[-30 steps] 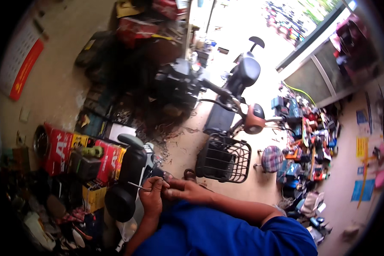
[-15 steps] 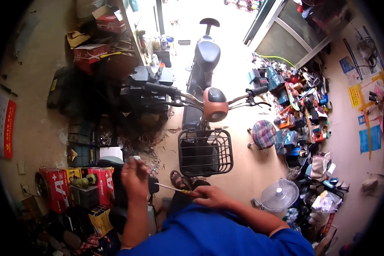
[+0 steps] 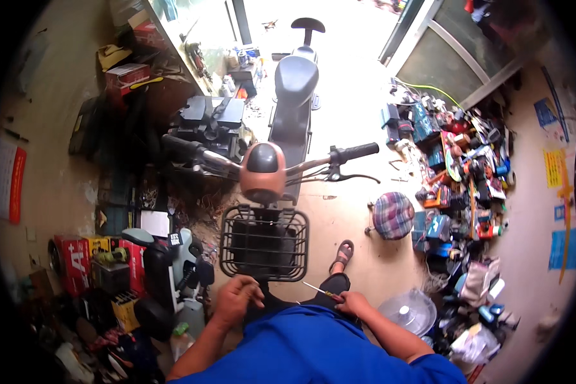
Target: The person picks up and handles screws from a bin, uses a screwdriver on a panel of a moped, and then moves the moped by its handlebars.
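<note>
So, head view, the only one: right hand had its grip closed round the handle end of a screwdriver, slim pale shaft aimed up and left, tip out in the open just right of the wire basket's lower edge, apart from it as far as I could tell. Left hand was half curled by the basket's lower left corner; fingertips too small to read, so couldn't tell if that grip pinched something or was released. Basket sat at the front of the scooter, handlebar and brake lever sticking out to the right. Sandalled foot was on the floor beyond the shaft, plaid stool further right, clear plastic cover just beside the right forearm.

Risks, my read: hold looked to be at the rear of the handle, so a bump on the basket could twist the tool loose or drop it near the foot. Swinging the tip left could jab the left hand. Right elbow drifting outward could knock the cover
</note>
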The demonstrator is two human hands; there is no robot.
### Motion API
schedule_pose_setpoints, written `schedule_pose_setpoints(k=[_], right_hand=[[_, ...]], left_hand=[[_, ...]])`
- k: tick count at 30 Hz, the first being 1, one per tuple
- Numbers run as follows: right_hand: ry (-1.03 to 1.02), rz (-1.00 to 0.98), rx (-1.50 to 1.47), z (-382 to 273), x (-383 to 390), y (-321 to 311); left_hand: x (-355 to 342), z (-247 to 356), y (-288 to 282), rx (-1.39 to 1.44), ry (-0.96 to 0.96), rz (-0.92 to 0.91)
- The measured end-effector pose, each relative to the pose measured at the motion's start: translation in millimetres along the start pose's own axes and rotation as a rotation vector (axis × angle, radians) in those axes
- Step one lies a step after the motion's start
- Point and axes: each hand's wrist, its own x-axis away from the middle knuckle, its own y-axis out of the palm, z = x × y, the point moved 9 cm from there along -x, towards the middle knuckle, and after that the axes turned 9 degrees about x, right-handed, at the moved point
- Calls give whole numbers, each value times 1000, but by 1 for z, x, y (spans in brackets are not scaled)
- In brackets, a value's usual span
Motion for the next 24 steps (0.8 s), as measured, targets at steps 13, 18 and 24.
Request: schedule_pose_setpoints(k=[13,18,24], right_hand=[[-56,-259,209,196,-53,-102],[46,-411,-14,208,-75,-177],[153,-543,-367,193,-79,-298]], left_hand=[[-70,-140,201,-803,258,160],[-112,-202,258,-931,135,31],[-200,-213,285,-373,125,89]])
